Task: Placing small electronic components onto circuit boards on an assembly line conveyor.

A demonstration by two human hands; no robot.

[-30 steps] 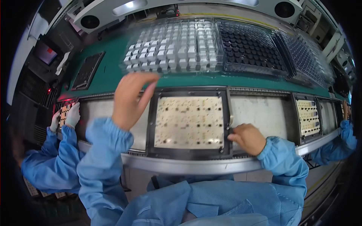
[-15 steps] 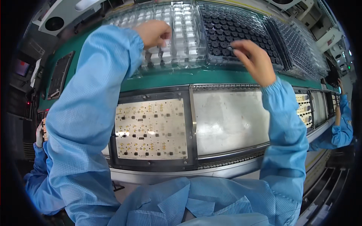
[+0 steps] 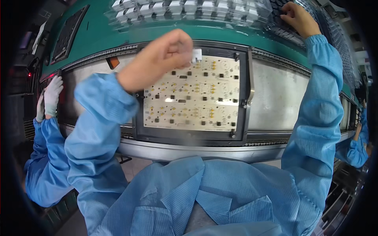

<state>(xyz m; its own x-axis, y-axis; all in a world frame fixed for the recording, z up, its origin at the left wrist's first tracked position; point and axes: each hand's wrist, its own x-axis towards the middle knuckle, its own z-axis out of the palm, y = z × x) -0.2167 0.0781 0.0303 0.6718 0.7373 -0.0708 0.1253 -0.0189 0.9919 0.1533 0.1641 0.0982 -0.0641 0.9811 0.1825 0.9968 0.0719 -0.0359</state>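
Note:
My left hand (image 3: 163, 57) is closed, slightly blurred, above the far edge of a pale circuit board (image 3: 191, 89). A small white block-shaped part (image 3: 197, 54) sticks out from its fingertips. The board lies in a black frame (image 3: 189, 138) and carries rows of small black and yellow components. My right hand (image 3: 300, 19) reaches to the far right, its thumb and fingers pinched over a clear tray of black round parts (image 3: 277, 23). What its fingertips hold, if anything, is too small to make out.
Clear trays of white block parts (image 3: 189, 7) stand on the green mat (image 3: 94, 35) at the back. The frame sits on a conveyor with chain rails (image 3: 281, 59). At left a co-worker's gloved hands (image 3: 52, 96) are at the line; another person's sleeve (image 3: 356, 147) shows at far right.
My left hand has come from the white-part tray to the board with a white block. The view has shifted, and the framed board now sits farther right. My right hand stays by the black parts.

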